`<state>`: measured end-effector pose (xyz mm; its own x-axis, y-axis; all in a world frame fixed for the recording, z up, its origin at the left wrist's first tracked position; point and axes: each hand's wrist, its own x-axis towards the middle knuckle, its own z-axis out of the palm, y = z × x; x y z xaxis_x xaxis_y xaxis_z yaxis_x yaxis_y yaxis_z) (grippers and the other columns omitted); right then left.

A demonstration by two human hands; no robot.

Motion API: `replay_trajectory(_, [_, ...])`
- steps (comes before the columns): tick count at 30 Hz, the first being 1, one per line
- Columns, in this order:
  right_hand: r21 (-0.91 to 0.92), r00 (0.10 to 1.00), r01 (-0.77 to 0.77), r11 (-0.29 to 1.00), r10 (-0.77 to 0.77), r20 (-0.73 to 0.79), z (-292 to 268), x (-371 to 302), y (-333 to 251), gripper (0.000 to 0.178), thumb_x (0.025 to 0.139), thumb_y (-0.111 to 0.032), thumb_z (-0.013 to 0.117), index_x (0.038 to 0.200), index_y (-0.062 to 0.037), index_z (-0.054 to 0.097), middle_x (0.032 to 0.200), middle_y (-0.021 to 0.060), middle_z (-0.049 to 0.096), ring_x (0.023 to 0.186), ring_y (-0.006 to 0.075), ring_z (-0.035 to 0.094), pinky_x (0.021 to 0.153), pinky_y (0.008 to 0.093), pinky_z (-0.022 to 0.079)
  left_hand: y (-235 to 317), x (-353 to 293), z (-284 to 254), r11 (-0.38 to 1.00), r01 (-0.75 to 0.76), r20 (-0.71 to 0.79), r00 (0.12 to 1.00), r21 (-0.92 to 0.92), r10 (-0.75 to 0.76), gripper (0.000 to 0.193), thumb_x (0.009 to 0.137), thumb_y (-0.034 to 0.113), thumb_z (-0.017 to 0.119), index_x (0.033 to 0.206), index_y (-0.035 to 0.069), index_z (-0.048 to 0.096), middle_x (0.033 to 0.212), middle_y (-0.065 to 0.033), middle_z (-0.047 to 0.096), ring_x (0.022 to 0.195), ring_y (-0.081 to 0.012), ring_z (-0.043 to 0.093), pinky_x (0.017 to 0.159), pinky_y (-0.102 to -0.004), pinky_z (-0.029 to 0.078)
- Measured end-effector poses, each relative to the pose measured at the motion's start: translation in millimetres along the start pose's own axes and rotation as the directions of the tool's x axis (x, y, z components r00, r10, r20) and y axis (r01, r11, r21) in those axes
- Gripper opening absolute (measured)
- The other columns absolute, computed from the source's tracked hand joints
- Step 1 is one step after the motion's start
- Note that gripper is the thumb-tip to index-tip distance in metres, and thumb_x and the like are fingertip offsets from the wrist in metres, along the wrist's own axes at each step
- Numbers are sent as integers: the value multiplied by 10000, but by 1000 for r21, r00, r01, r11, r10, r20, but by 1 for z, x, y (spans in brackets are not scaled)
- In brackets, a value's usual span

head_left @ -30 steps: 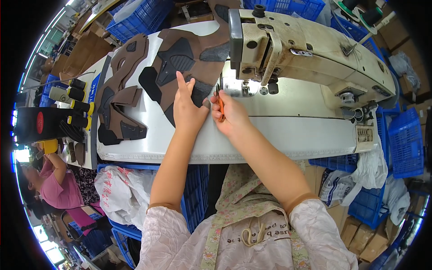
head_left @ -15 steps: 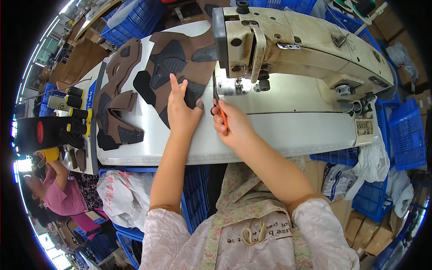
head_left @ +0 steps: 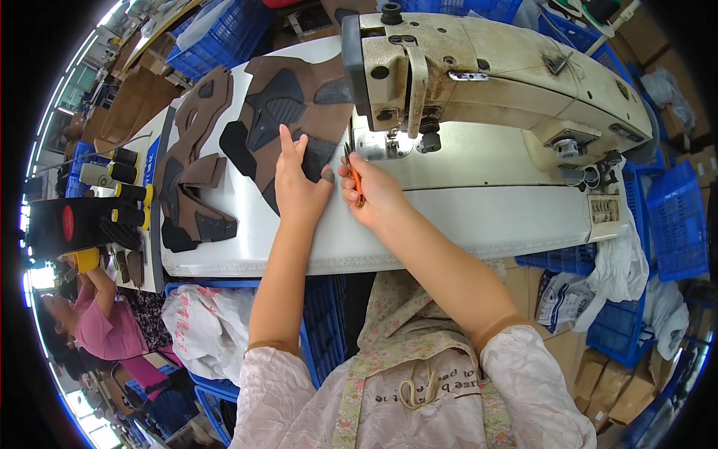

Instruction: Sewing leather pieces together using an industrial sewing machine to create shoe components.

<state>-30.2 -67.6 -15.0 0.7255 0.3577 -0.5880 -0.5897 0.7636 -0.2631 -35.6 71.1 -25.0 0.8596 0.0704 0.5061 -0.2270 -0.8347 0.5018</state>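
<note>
My left hand point(head_left: 301, 179) rests with fingers apart on the near part of a brown piece point(head_left: 329, 69) with black panels, which lies flat on the white table. In my right hand point(head_left: 374, 191) is a pair of orange-handled thread snips point(head_left: 358, 187), their dark tips pointing away from me beside the piece's right edge. Whether the blades touch the piece or a thread, I cannot tell. Just beyond the snips stand the needle and presser foot of a cream sewing machine point(head_left: 493, 90). More brown-and-black pieces point(head_left: 198, 142) lie in a loose stack on the left.
Thread spools point(head_left: 129, 193) stand at the far left, near a person in a pink top point(head_left: 112, 329). Blue crates point(head_left: 677, 228) surround the table. A white plastic bag point(head_left: 206, 325) sits below its front edge, and cardboard boxes point(head_left: 609, 378) are at lower right.
My right hand has moved slightly left with the snips, closer to the piece's edge and to my left hand. My left hand stays nearly in place on the piece.
</note>
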Motion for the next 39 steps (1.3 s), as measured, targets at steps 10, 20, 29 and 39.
replay_trajectory(10, [-75, 998, 49, 996, -46, 42, -11, -11, -3, 158, 955, -205, 593, 960, -52, 551, 828, 58, 565, 566, 92, 459, 417, 223, 349, 0, 0, -2, 999, -27, -13, 1000, -20, 27, 984, 689, 41, 723, 1521, 7, 200, 1255, -180, 619, 1179, -348, 550, 988, -403, 440])
replay_trajectory(20, [-283, 819, 31, 959, 138, 557, -74, -50, -43, 341, 1009, -230, 515, 1264, -3, 525, 932, 71, 607, 604, 68, 482, 406, 191, 360, 16, 60, 12, 777, -269, 175, 963, 569, 205, 498, 743, 118, 639, 1235, 52, 599, 1268, -217, 591, 1194, -348, 559, 967, -452, 457])
replay_trajectory(29, [-343, 756, 49, 938, 190, 627, -77, -46, -35, 367, 1005, -234, 512, 1292, -6, 503, 968, 101, 622, 628, 97, 528, 450, 220, 406, 10, 185, -153, 866, -30, 155, 986, 499, -56, 287, 895, 231, 538, 996, -8, 661, 1036, -235, 663, 1013, -420, 607, 888, -475, 469])
replay_trajectory(39, [-499, 552, 15, 867, 409, 727, -72, -100, -21, 415, 972, -218, 555, 1320, 1, 498, 957, 135, 634, 548, 97, 509, 485, 207, 410, 68, 10, -288, 749, 64, 95, 981, 660, -167, 259, 941, 180, 518, 1129, 45, 635, 956, -224, 659, 924, -409, 621, 807, -487, 476])
